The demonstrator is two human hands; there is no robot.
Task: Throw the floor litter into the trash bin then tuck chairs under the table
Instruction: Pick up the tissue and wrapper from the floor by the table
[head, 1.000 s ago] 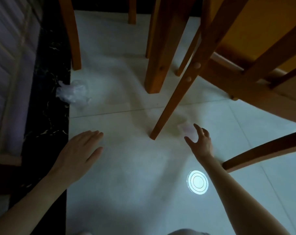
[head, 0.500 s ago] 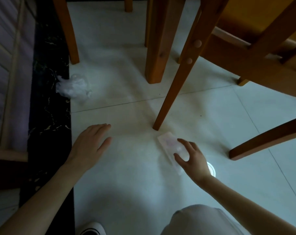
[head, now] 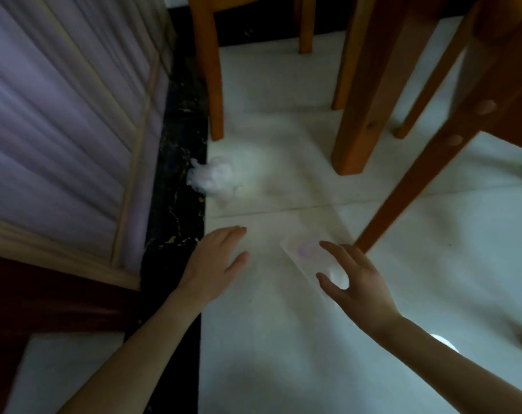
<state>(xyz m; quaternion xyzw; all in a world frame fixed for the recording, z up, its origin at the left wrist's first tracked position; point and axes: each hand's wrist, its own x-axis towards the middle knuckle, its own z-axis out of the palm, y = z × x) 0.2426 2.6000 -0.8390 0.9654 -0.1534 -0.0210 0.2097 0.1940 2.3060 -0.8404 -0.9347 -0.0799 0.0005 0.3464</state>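
Note:
A flat clear plastic wrapper (head: 303, 253) with a pinkish mark lies on the white tiled floor beside a slanted chair leg (head: 433, 171). My right hand (head: 351, 279) hovers over the wrapper's near end, thumb and fingers spread around it, not closed. My left hand (head: 215, 264) rests flat on the floor to the wrapper's left, holding nothing. A crumpled white plastic bag (head: 213, 176) lies further back, at the edge of the black marble strip.
Orange wooden legs stand around: a thick table leg (head: 361, 115), a thinner leg (head: 212, 70) at the back left, others behind. A black marble strip (head: 176, 204) and a purple panelled wall (head: 59, 115) run along the left. The floor near me is bare.
The view has swung left and the wall now fills the left side. My right hand has slid the wrapper towards me from the chair leg. My left hand stays flat on the floor.

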